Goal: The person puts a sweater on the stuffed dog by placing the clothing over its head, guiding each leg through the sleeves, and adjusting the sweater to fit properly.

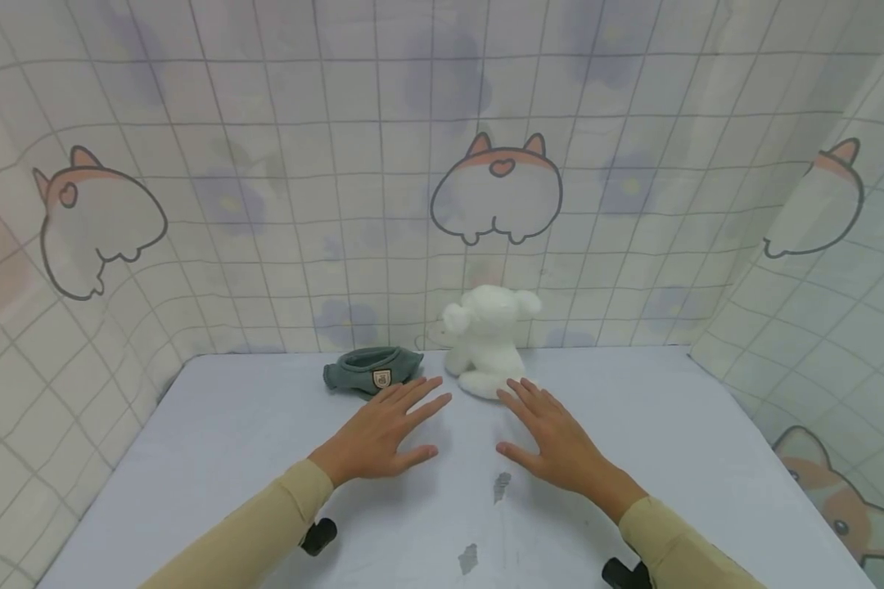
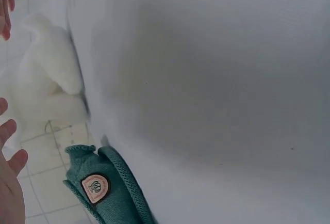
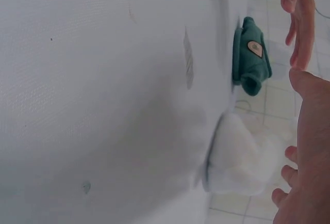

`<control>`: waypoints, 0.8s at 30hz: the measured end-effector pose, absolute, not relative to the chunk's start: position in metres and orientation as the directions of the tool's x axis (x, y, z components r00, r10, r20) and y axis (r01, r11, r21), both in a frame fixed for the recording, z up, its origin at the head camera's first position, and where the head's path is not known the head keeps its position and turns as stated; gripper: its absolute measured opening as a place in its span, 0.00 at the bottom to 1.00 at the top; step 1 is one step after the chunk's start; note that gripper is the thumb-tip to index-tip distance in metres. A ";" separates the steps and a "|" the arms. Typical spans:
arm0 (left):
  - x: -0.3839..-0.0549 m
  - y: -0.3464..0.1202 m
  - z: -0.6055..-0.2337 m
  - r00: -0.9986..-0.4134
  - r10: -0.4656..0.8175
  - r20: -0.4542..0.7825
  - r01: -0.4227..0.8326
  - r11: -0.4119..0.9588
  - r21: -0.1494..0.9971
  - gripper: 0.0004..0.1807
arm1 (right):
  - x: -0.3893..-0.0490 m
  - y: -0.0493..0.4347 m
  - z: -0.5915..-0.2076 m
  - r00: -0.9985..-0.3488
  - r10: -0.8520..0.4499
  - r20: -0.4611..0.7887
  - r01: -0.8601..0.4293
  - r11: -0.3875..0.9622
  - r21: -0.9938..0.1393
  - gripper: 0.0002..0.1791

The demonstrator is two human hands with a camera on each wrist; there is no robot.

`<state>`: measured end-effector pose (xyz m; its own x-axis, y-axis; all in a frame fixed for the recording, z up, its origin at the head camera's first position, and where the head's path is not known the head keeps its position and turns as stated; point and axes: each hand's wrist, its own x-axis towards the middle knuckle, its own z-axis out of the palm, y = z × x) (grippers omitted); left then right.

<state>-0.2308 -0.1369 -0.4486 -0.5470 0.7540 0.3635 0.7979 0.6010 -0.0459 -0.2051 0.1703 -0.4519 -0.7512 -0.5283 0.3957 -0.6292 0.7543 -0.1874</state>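
So from my end the biggest thing on the head feed is a pale cloth backdrop (image 1: 324, 164) with a wavy grid, purple flowers and cartoon corgi-style rear ends printed on it. In front of that I've got a flat white table (image 1: 221, 425), with a couple of grey scuff marks (image 1: 501, 487) on the near part.

Two tan sleeves (image 1: 243, 532) reach in from the bottom, each with a small black device (image 1: 318, 537) at the wrist. The left hand (image 1: 386, 429) and right hand (image 1: 552, 433) are both spread wide, palms down over the table with thumbs pointing inward, and neither one's gripping anything.

A fluffy white seated plush toy (image 1: 489, 327) with rounded ears sits at the table's back edge, just beyond the right fingertips. Can't tell from my views if they touch it.

Just beside it, on the left, is a small teal fabric garment (image 1: 346, 378) with thick rolled edges, lying by the left fingertips. Same deal there, can't confirm contact.

Smallest bit: a pinkish shield-shaped badge (image 2: 96, 188) with a dark border on the garment's front. I can make out a dark emblem, but any lettering is too small to read.
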 end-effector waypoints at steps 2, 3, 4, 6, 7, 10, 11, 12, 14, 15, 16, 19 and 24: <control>-0.232 -0.136 -0.449 -0.562 0.748 0.352 0.794 0.608 -0.025 0.38 | -0.205 0.170 -0.452 -0.757 -0.522 0.392 -0.622 0.760 -0.190 0.43; -0.233 -0.136 -0.449 -0.570 0.745 0.345 0.791 0.612 -0.015 0.38 | -0.205 0.170 -0.452 -0.761 -0.519 0.389 -0.618 0.762 -0.194 0.43; -0.233 -0.135 -0.449 -0.578 0.742 0.339 0.788 0.616 -0.004 0.38 | -0.206 0.170 -0.452 -0.764 -0.515 0.387 -0.614 0.765 -0.194 0.43; -0.234 -0.134 -0.448 -0.591 0.736 0.330 0.782 0.624 0.007 0.38 | -0.206 0.169 -0.452 -0.770 -0.510 0.384 -0.608 0.769 -0.198 0.43; -0.235 -0.134 -0.448 -0.595 0.734 0.328 0.778 0.628 0.005 0.38 | -0.206 0.169 -0.452 -0.772 -0.508 0.383 -0.606 0.770 -0.199 0.43; -0.236 -0.133 -0.449 -0.604 0.729 0.321 0.771 0.637 0.004 0.38 | -0.208 0.168 -0.454 -0.775 -0.504 0.382 -0.602 0.772 -0.203 0.42; -0.237 -0.133 -0.450 -0.608 0.728 0.317 0.768 0.640 0.002 0.38 | -0.208 0.168 -0.454 -0.775 -0.502 0.384 -0.602 0.772 -0.205 0.42; -0.238 -0.132 -0.451 -0.612 0.726 0.313 0.765 0.644 0.003 0.38 | -0.209 0.167 -0.455 -0.775 -0.501 0.384 -0.601 0.772 -0.205 0.42; -0.239 -0.132 -0.452 -0.621 0.722 0.304 0.760 0.650 0.006 0.38 | -0.209 0.167 -0.455 -0.779 -0.498 0.382 -0.597 0.775 -0.206 0.42; -0.240 -0.132 -0.453 -0.626 0.720 0.299 0.756 0.655 0.006 0.38 | -0.210 0.167 -0.456 -0.780 -0.495 0.382 -0.595 0.777 -0.206 0.42; -0.241 -0.132 -0.454 -0.627 0.718 0.302 0.754 0.656 0.004 0.38 | -0.210 0.166 -0.456 -0.780 -0.494 0.385 -0.594 0.778 -0.206 0.42; -0.243 -0.132 -0.456 -0.617 0.716 0.325 0.757 0.654 -0.004 0.38 | -0.211 0.167 -0.456 -0.775 -0.488 0.402 -0.595 0.778 -0.203 0.42; -0.246 -0.130 -0.457 -0.612 0.708 0.352 0.757 0.653 0.003 0.38 | -0.213 0.167 -0.457 -0.776 -0.471 0.420 -0.589 0.780 -0.213 0.42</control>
<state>-0.2456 -0.1302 -0.4572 -0.6123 0.7079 0.3520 0.7570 0.6534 0.0027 -0.2128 0.1672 -0.4568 -0.7759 -0.4709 0.4197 -0.5887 0.7797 -0.2135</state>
